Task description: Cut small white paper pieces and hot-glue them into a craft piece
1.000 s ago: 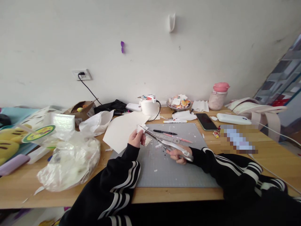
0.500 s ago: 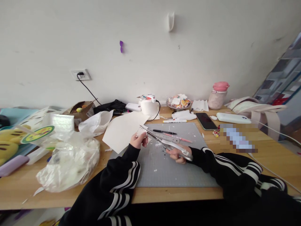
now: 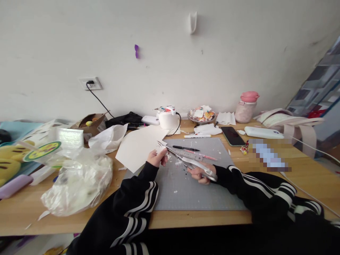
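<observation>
My left hand (image 3: 157, 158) pinches a small piece of white paper (image 3: 160, 148) with dark marks on it, above the left part of the grey cutting mat (image 3: 202, 200). My right hand (image 3: 199, 174) is wrapped round the handles of the white and grey scissors (image 3: 191, 163). The scissor blades point up and left and reach the small paper beside my left fingertips. A large white sheet (image 3: 138, 147) lies behind my left hand. On the mat, a black pen (image 3: 186, 148) and a pink pen (image 3: 205, 156) lie beyond the scissors, with small paper scraps around.
Left of the mat lies a crumpled clear plastic bag (image 3: 79, 184). Along the back stand a white round container (image 3: 168, 121), a bowl of scraps (image 3: 202, 116) and a pink bottle (image 3: 246, 108). A phone (image 3: 233, 136) and a white power bank (image 3: 263, 132) lie at the right.
My left hand and the small paper have shifted very slightly at the scissor blades. The right hand keeps its grip with almost no movement.
</observation>
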`<state>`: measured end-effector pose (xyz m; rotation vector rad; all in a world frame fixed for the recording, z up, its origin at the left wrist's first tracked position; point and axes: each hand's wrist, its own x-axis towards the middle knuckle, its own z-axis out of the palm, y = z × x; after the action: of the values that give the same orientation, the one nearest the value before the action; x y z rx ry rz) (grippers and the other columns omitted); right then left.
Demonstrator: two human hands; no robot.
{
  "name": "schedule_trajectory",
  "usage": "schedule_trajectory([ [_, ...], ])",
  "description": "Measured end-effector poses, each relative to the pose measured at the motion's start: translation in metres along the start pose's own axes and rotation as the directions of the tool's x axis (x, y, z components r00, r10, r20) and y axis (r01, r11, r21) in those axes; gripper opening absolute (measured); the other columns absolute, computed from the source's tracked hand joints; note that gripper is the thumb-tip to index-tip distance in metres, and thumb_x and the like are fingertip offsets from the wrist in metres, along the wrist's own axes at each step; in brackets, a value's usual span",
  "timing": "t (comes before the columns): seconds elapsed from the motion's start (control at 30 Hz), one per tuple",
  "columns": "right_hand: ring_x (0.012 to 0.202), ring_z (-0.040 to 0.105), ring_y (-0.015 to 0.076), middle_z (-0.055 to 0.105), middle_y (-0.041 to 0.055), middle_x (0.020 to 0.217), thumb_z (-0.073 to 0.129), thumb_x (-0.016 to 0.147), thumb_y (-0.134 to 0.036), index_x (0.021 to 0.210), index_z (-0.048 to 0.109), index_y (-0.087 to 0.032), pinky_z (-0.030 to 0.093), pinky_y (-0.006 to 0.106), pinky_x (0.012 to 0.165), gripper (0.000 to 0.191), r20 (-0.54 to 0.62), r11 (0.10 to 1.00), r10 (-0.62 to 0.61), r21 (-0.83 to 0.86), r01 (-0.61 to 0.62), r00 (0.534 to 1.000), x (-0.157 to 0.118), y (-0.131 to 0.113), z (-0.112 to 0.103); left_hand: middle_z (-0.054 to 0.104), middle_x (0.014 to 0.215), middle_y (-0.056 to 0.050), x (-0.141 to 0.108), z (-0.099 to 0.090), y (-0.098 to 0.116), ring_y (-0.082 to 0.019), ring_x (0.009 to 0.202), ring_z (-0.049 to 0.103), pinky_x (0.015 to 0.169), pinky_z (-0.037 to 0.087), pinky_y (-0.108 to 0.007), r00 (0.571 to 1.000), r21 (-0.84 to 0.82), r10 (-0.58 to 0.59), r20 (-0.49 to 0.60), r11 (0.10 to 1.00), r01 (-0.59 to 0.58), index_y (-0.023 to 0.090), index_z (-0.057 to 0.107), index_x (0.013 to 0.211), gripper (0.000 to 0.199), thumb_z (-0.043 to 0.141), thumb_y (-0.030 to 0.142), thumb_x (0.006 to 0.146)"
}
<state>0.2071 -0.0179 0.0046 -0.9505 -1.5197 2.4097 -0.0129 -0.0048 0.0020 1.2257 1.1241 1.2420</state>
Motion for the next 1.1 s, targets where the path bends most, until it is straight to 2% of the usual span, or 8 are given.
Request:
schedule_trajectory([
  [0.43,0.026,0.015,-0.0007,0.031,-0.0158,0.041,0.068,0.055,-0.045,0.074,0.031,-0.022,0.011,0.011,0.024,0.048,-0.008,1.000,-0.012,0.012,0.012,1.000,-0.0004,0.0000,0.0010,0.049,0.037,0.004,0.0030,0.0006,-0.0028,-0.008,0.030,0.041,0.034,0.028,-0.023,1.000,-0.006,0.012,-0.025,1.000,-0.013,0.020,0.054,0.058,0.032,0.062,0.050,0.066],
  [0.6,0.026,0.016,-0.0007,0.031,-0.0159,0.041,0.068,0.054,-0.043,0.074,0.031,-0.021,0.012,0.011,0.024,0.047,-0.012,1.000,-0.016,0.020,0.016,1.000,-0.0008,-0.0007,0.0019,0.047,0.034,0.005,0.0059,-0.0001,-0.0039,-0.007,0.027,0.040,0.033,0.028,-0.022,0.999,-0.029,-0.036,-0.024,0.999,0.035,0.016,0.053,0.057,0.042,0.060,0.057,0.061],
  [0.8,0.026,0.015,-0.0008,0.031,-0.0156,0.040,0.069,0.053,-0.044,0.073,0.033,-0.021,0.011,0.012,0.024,0.047,-0.012,1.000,-0.022,0.022,0.022,1.000,-0.0001,0.0001,0.0013,0.045,0.032,0.006,0.0074,-0.0010,-0.0051,-0.008,0.027,0.038,0.033,0.029,-0.022,0.996,-0.040,-0.064,-0.055,0.997,0.062,0.017,0.051,0.057,0.039,0.057,0.054,0.063],
  [1.1,0.026,0.016,-0.0010,0.032,-0.0150,0.043,0.071,0.052,-0.046,0.074,0.034,-0.021,0.011,0.012,0.024,0.050,-0.024,0.999,-0.038,0.023,0.038,0.999,0.0009,0.0014,0.0017,0.046,0.034,0.006,0.0072,-0.0004,-0.0045,-0.007,0.027,0.038,0.033,0.028,-0.021,0.996,-0.036,-0.033,-0.079,0.999,0.031,0.017,0.051,0.059,0.038,0.057,0.054,0.063],
])
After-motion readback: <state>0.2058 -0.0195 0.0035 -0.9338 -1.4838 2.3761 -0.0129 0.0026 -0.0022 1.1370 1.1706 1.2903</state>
